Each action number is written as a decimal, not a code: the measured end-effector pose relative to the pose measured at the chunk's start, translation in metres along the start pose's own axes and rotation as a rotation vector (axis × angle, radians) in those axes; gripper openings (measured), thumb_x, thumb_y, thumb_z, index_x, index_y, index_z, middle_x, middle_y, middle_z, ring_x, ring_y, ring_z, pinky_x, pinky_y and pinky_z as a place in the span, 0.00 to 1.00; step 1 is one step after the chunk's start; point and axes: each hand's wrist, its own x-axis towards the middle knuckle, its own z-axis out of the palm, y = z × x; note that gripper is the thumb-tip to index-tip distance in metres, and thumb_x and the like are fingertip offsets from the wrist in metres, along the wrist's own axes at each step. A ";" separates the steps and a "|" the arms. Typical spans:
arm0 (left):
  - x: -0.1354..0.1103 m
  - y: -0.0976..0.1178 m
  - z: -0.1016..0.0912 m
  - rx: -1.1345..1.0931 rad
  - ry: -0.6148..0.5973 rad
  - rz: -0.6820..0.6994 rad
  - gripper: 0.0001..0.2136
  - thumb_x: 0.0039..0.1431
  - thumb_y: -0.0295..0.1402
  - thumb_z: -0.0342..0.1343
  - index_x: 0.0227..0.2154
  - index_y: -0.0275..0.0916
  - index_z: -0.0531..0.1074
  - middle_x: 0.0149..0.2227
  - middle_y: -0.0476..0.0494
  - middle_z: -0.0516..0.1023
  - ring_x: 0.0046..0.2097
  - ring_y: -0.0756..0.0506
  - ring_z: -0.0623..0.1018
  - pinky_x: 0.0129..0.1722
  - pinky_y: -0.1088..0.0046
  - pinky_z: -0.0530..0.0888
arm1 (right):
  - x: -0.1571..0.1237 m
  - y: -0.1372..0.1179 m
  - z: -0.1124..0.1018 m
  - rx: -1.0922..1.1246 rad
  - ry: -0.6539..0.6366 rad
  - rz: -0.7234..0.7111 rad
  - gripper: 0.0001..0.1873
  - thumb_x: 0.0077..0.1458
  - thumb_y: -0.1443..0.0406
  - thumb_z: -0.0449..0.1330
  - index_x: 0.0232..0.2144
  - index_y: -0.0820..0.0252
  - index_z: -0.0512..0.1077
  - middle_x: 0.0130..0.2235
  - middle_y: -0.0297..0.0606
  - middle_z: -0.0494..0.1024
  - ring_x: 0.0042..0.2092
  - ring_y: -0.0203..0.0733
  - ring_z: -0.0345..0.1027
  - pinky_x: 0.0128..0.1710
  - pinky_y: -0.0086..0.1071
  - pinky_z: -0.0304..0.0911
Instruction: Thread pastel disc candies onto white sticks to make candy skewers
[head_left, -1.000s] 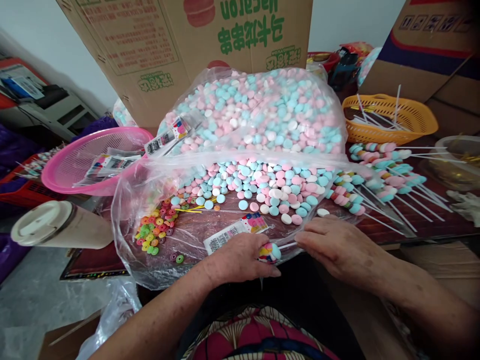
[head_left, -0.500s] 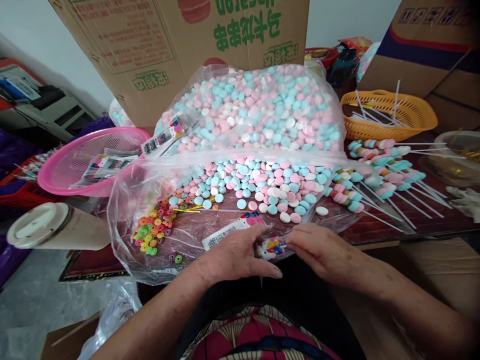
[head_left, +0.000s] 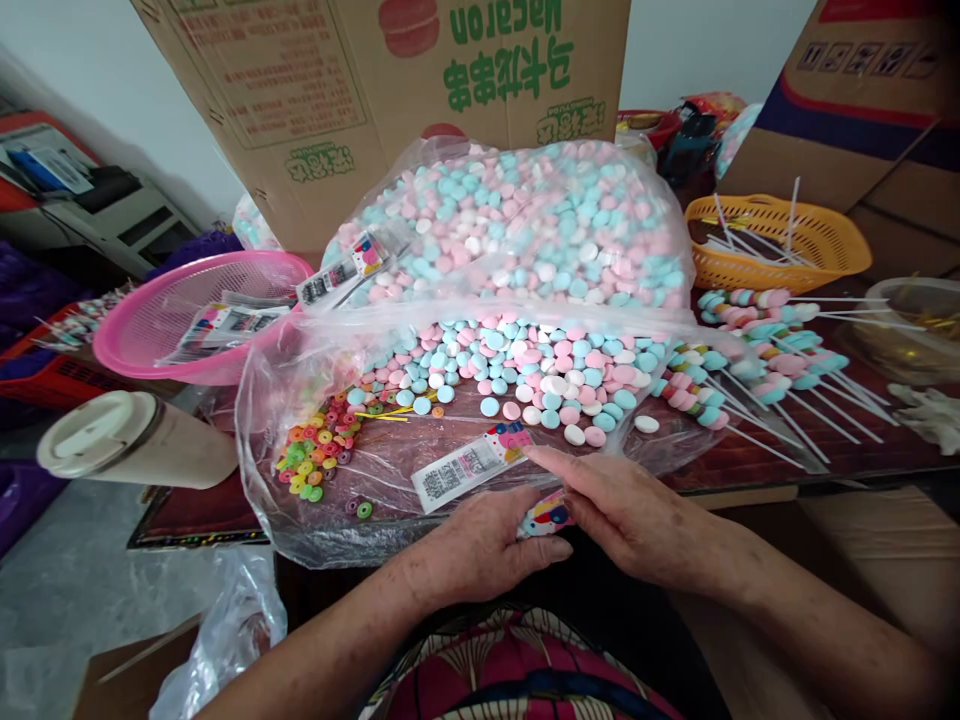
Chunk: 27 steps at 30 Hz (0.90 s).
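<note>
My left hand is closed around a small clear plastic bag with a colourful balloon print, above my lap at the table's front edge. My right hand lies just right of it, index finger stretched out and apart from the thumb. That fingertip is at the coloured end of a flat printed bag lying on the plastic sheet. The right thumb is at the edge of the held bag; whether it presses on it I cannot tell. Pink, blue and white candies spill out behind my hands from a large clear bag.
Fruit-coloured ring candies lie at the left with yellow twist ties. Candy skewers are piled on the right, below a yellow basket of sticks. A pink basket holds printed bags; a lidded cup stands near the left edge.
My right index finger has stretched out to the left, onto the end of the flat bag on the table. My left hand still holds the small bag. The view has shifted slightly.
</note>
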 end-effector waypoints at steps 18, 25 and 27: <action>-0.024 -0.021 0.022 -0.338 0.252 -0.096 0.13 0.63 0.40 0.42 0.30 0.38 0.65 0.29 0.48 0.69 0.27 0.50 0.70 0.28 0.74 0.68 | 0.007 -0.022 0.049 0.613 0.086 0.345 0.11 0.60 0.60 0.51 0.30 0.60 0.68 0.26 0.32 0.71 0.27 0.34 0.63 0.27 0.27 0.60; -0.029 -0.018 0.006 -0.495 0.148 -0.152 0.15 0.61 0.44 0.45 0.31 0.38 0.67 0.26 0.50 0.67 0.26 0.50 0.68 0.25 0.77 0.65 | 0.016 -0.026 0.057 0.529 0.333 0.366 0.12 0.59 0.61 0.51 0.26 0.59 0.67 0.19 0.30 0.67 0.22 0.33 0.59 0.22 0.27 0.55; -0.029 -0.019 0.005 -0.492 0.232 -0.148 0.14 0.61 0.44 0.44 0.31 0.38 0.67 0.25 0.50 0.66 0.26 0.50 0.67 0.25 0.77 0.65 | 0.019 -0.021 0.049 0.653 0.484 0.456 0.14 0.59 0.59 0.52 0.24 0.58 0.65 0.17 0.28 0.64 0.19 0.32 0.57 0.20 0.26 0.54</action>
